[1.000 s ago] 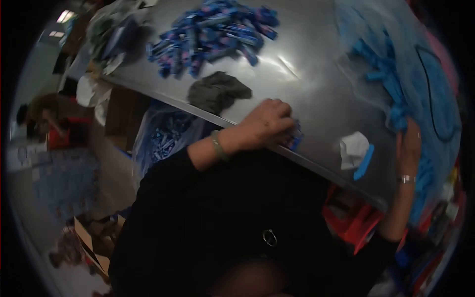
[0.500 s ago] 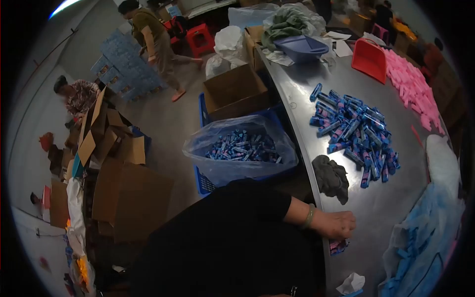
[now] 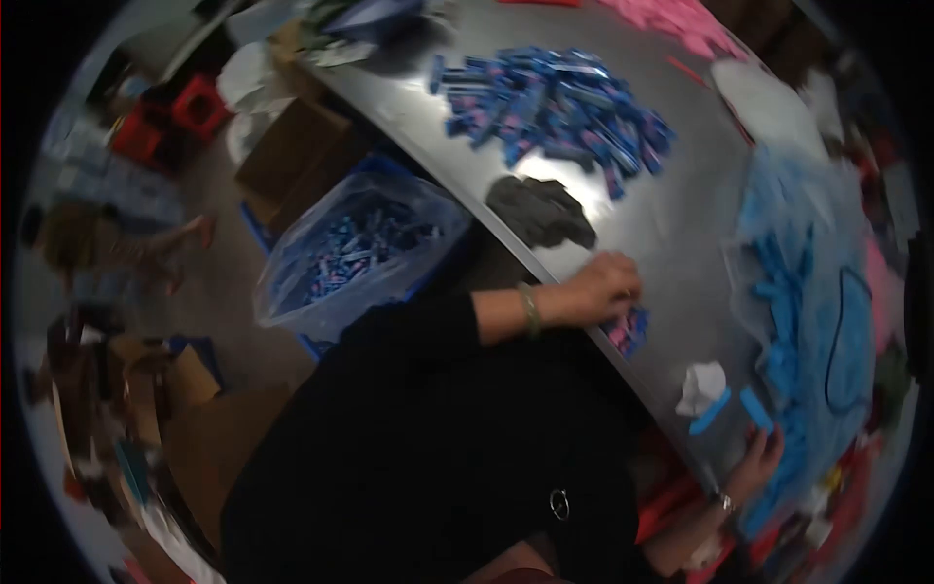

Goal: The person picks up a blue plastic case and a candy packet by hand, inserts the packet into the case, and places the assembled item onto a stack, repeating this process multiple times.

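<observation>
One blue stick (image 3: 755, 411) is at the fingertips of the right hand (image 3: 759, 462), pointing away from the body. I see this hand narrow, and the stick seems pinched at its near end. Just left of it, a second stick (image 3: 709, 412) lies beside a white paper (image 3: 700, 389); whether these two touch, I cannot tell.

To the right of this hand, and ahead of it, more blue pieces (image 3: 783, 311) lie together by a clear bag (image 3: 759, 190).

The left hand (image 3: 601, 289) is curled, with fingers close together, over the table (image 3: 681, 243) near its edge. Blur prevents me from telling if it holds something. Small packets (image 3: 629, 332) are just beside it, on the side toward the right hand. Ahead of the left hand is a dark cloth (image 3: 541, 211), and farther ahead a large heap (image 3: 555, 107) of blue packets.

From my distant seat, I judge the step in hand as handling a single stick. The next move calls for a light, steady pinch, with care not to push the second stick.
</observation>
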The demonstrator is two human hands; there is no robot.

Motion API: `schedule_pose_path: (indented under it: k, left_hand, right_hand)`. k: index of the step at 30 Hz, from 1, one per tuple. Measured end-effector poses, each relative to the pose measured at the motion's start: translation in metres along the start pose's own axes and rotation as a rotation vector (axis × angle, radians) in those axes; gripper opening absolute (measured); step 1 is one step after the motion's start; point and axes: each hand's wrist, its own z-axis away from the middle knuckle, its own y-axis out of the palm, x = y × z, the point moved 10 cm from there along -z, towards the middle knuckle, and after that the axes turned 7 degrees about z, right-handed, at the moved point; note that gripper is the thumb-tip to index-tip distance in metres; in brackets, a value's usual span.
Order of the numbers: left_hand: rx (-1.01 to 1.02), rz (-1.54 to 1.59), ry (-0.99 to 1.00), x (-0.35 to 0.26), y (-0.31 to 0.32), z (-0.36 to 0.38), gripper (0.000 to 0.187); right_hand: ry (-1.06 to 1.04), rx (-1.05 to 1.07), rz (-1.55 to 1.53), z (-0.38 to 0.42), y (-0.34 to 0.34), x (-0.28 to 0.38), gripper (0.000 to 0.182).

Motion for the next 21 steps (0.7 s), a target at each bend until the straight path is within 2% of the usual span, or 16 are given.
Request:
schedule_pose_path:
  k: [1, 2, 5, 7, 11, 13, 14, 15, 17, 18, 20, 21]
  left_hand:
    - [0.003, -0.01, -0.009, 0.004, 0.002, -0.001, 0.009]
    - [0.024, -0.021, -0.023, 0.001, 0.0, -0.002, 0.007]
    - [0.039, -0.025, -0.045, 0.001, -0.002, -0.003, 0.005]
    - [0.021, -0.004, -0.022, -0.002, -0.006, -0.004, 0.006]
    - [0.027, 0.032, -0.008, -0.008, -0.005, -0.008, 0.006]
    - [-0.03, 0.079, -0.09, -0.004, -0.011, -0.006, 0.006]
    - [0.053, 0.134, -0.212, 0.011, -0.002, -0.005, 0.007]
    - [0.059, 0.141, -0.202, 0.009, 0.0, -0.006, 0.007]
    - [-0.006, 0.578, -0.385, 0.019, 0.003, -0.001, 0.012]
    - [-0.002, 0.584, -0.379, 0.021, 0.005, -0.001, 0.012]
    - [0.033, 0.706, -0.372, 0.025, 0.01, -0.004, 0.014]
    - [0.033, 0.709, -0.368, 0.025, 0.012, -0.004, 0.014]
  right_hand:
    - [0.021, -0.003, -0.042, 0.009, 0.009, 0.012, 0.035]
    - [-0.046, 0.029, -0.21, 0.016, 0.024, 0.027, 0.033]
    - [-0.014, 0.081, -0.36, 0.039, 0.064, 0.071, 0.028]
    - [-0.026, 0.204, -0.404, 0.047, 0.094, 0.085, 0.027]
    - [-0.012, 0.304, -0.456, 0.064, 0.13, 0.107, 0.027]
    - [-0.027, 0.318, -0.435, 0.069, 0.136, 0.115, 0.027]
    - [-0.04, 0.355, -0.426, 0.073, 0.141, 0.12, 0.027]
    - [-0.042, 0.342, -0.422, 0.076, 0.142, 0.122, 0.027]
    - [-0.154, 0.3, -0.324, 0.081, 0.138, 0.134, 0.029]
    - [-0.157, 0.293, -0.32, 0.081, 0.136, 0.132, 0.029]
    - [-0.378, 0.219, -0.036, 0.085, 0.13, 0.144, 0.03]
    - [-0.381, 0.216, -0.034, 0.086, 0.129, 0.145, 0.03]
